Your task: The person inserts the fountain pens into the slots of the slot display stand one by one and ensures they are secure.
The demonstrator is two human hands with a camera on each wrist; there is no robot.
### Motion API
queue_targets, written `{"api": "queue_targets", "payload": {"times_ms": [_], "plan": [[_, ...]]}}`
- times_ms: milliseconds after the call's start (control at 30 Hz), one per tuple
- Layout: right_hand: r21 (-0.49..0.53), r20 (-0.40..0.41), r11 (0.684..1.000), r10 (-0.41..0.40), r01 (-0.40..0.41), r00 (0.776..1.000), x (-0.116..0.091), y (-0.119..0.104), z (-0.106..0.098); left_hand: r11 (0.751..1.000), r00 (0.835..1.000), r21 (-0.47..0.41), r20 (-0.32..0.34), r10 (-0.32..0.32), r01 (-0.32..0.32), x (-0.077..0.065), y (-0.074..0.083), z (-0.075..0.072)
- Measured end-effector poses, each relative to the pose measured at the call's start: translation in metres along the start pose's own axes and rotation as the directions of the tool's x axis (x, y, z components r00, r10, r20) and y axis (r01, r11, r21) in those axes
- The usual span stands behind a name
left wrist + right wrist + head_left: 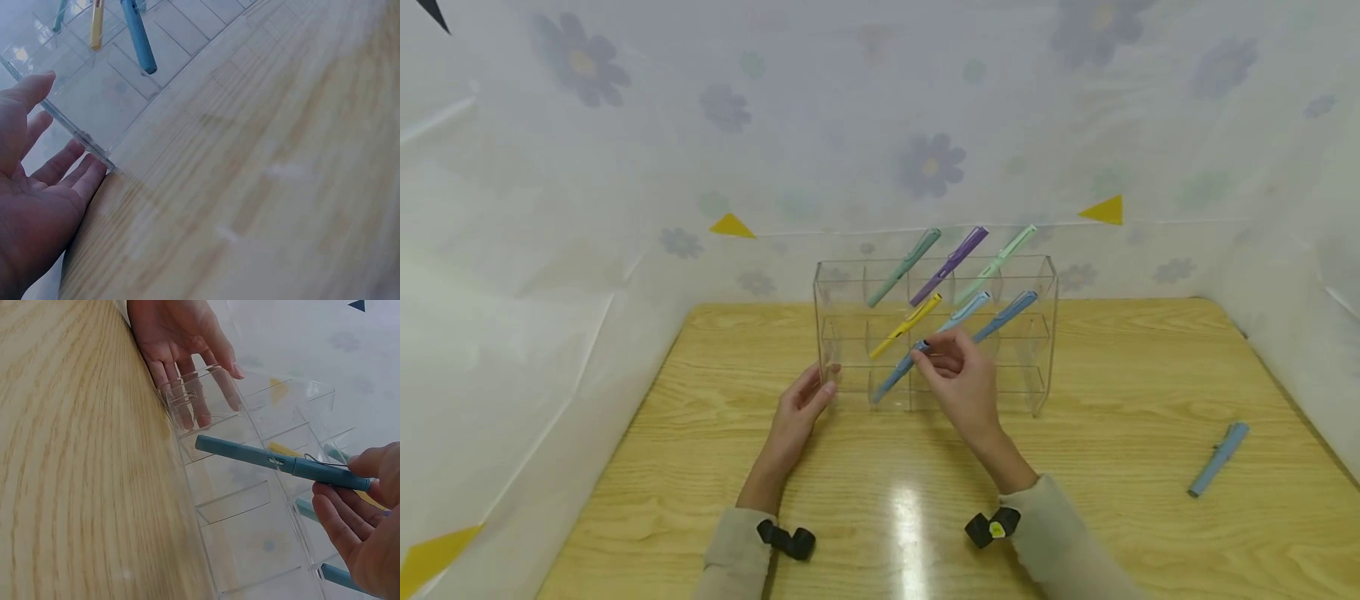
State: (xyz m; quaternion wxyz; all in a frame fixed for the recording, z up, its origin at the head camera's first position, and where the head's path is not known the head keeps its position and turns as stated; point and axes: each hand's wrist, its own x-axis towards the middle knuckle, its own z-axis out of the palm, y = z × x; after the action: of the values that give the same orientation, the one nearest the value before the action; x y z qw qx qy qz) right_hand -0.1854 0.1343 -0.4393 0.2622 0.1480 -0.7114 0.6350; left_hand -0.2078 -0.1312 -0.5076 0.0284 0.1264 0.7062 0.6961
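Observation:
A clear acrylic pen rack (817,333) with stepped tiers stands on the table. My right hand (966,383) pinches a blue pen (895,377) near its cap end between thumb and fingers. The pen slants over the front, lowest tier, its far end down and to the left; whether it touches the rack, I cannot tell. My left hand (793,417) rests against the rack's left side, with fairly straight fingers (59,164) along the outer wall and the thumb by the front edge. Behind the held pen, a yellow pen (906,325) leans in the middle tier.
The middle tier also holds a light blue pen (967,308) and a blue pen (1006,317). In the top tier lean green (904,267), purple (950,267) and mint (997,265) pens. Another blue pen (1219,460) lies on the table (1112,517) at the right.

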Motion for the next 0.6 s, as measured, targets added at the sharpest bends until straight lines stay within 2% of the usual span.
{"api": "queue_targets", "payload": {"times_ms": [367,600], "plan": [[-0.189,0.037,0.982,0.022,-0.015,0.999,-0.002,0.005,-0.004,1.000,1.000,-0.002,0.004,-0.002,0.002,0.000,0.003,0.000],[-0.146,0.073,0.988,0.060,-0.049,0.996,-0.004,0.010,-0.011,1.000,1.000,0.001,-0.005,-0.006,0.006,-0.001,0.002,0.000]]}}
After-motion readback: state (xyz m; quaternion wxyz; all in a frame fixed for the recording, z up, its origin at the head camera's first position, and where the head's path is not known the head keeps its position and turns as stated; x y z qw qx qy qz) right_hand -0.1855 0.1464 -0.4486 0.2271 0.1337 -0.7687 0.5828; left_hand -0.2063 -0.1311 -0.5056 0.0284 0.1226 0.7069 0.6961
